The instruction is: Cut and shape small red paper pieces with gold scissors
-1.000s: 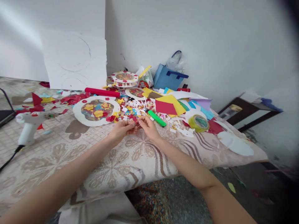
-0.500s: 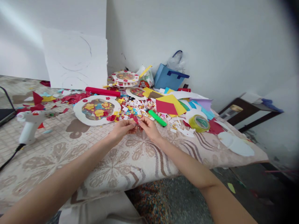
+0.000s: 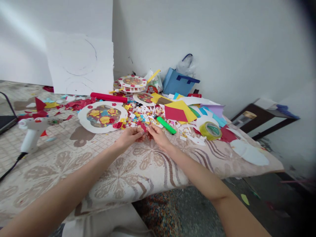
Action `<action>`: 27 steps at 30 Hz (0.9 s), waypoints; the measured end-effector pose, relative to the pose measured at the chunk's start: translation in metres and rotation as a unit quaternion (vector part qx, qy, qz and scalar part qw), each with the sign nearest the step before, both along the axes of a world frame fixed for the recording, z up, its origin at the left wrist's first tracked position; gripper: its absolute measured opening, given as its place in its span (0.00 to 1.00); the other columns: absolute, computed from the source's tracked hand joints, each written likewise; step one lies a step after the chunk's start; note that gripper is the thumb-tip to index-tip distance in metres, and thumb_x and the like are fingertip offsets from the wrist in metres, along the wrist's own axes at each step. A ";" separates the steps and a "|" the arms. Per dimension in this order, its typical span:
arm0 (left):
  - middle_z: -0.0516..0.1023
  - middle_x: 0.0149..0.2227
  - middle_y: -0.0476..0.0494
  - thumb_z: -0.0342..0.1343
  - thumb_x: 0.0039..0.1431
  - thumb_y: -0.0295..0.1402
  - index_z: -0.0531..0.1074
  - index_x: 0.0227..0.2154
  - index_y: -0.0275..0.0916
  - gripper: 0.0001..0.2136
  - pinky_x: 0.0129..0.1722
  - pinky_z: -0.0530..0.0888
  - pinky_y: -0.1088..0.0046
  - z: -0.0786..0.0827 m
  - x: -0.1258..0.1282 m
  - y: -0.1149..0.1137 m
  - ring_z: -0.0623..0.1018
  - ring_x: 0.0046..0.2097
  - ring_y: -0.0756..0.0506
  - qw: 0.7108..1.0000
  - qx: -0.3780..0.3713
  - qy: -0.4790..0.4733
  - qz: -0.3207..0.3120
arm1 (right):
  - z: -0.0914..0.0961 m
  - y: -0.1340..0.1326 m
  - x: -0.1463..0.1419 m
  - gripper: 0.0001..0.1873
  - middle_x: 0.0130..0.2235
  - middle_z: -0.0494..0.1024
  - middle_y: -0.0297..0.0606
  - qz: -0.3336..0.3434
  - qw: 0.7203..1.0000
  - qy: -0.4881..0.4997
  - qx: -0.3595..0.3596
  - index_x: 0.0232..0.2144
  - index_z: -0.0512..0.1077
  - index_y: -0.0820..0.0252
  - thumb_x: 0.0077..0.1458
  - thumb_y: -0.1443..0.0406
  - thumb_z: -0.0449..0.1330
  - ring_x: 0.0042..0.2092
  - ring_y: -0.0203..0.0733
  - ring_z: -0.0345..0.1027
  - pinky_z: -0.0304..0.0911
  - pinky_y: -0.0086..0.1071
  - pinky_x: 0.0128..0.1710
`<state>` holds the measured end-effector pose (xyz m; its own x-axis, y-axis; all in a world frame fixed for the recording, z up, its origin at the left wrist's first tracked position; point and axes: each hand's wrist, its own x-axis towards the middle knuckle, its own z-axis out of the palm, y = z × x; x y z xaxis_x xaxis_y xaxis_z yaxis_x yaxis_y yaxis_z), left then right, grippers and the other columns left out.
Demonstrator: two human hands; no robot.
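Observation:
Close together above the front of the cloth-covered table, both hands are closed at fingertip height. My left hand (image 3: 133,135) pinches a small red paper piece (image 3: 143,127). Touching or nearly touching it from the other side is my right hand (image 3: 157,134), its fingers pressed together. A thin greyish tip shows beside the right fingers, too small to name. Just beyond them lie many white, yellow and red paper scraps (image 3: 145,113) and a bright green stick-like tool (image 3: 166,125). To the left rests a white scalloped disc (image 3: 82,117) with yellow and red paper flowers.
A white glue gun (image 3: 32,133) with a black cord stands at left. Yellow-green tape (image 3: 210,130) and coloured sheets (image 3: 175,113) lie at right. Behind are a red roll (image 3: 108,96), a flower-decorated lantern (image 3: 132,82) and a blue bag (image 3: 178,82). The table's front edge drops to the floor.
My fingers have shifted slightly around the red piece, and more of it shows above the fingertips. Everything else on the table stays in place.

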<state>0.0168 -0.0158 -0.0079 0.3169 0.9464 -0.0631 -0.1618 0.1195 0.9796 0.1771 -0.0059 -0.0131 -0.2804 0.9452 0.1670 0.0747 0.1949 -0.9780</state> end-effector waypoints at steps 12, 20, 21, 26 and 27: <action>0.76 0.24 0.46 0.63 0.44 0.39 0.72 0.23 0.35 0.12 0.32 0.71 0.74 0.001 0.001 -0.003 0.74 0.28 0.50 0.999 0.012 0.022 -0.021 | 0.001 -0.001 0.004 0.15 0.22 0.63 0.30 0.008 0.985 -0.125 0.116 0.25 0.60 0.57 0.59 0.55 0.50 0.25 0.35 0.57 0.54 0.29 0.24; 0.77 0.25 0.46 0.66 0.39 0.43 0.71 0.23 0.34 0.16 0.34 0.71 0.72 0.003 0.001 -0.002 0.75 0.29 0.50 0.999 -0.032 0.011 -0.019 | -0.001 0.002 0.006 0.16 0.21 0.62 0.28 0.032 0.996 -0.066 0.041 0.25 0.61 0.58 0.56 0.53 0.53 0.22 0.32 0.55 0.54 0.26 0.20; 0.77 0.25 0.46 0.66 0.39 0.43 0.71 0.24 0.34 0.16 0.34 0.71 0.73 0.003 0.000 -0.002 0.74 0.28 0.50 0.999 -0.035 0.013 -0.022 | -0.001 0.002 0.006 0.16 0.21 0.61 0.28 0.031 0.996 -0.072 0.048 0.25 0.61 0.58 0.56 0.53 0.53 0.22 0.32 0.55 0.54 0.26 0.20; 0.77 0.25 0.46 0.66 0.39 0.42 0.71 0.23 0.34 0.16 0.33 0.70 0.73 0.000 -0.002 0.000 0.74 0.28 0.50 0.999 -0.036 0.005 -0.026 | 0.001 0.002 0.006 0.16 0.21 0.63 0.28 0.037 0.994 -0.092 0.046 0.25 0.60 0.58 0.58 0.54 0.51 0.21 0.32 0.56 0.54 0.26 0.20; 0.77 0.25 0.46 0.66 0.39 0.42 0.71 0.24 0.34 0.16 0.33 0.70 0.73 0.000 -0.003 0.001 0.74 0.28 0.50 0.999 -0.038 -0.005 -0.022 | 0.003 0.003 0.008 0.16 0.21 0.63 0.29 0.027 0.994 -0.098 0.040 0.25 0.61 0.58 0.58 0.54 0.49 0.21 0.32 0.57 0.54 0.26 0.20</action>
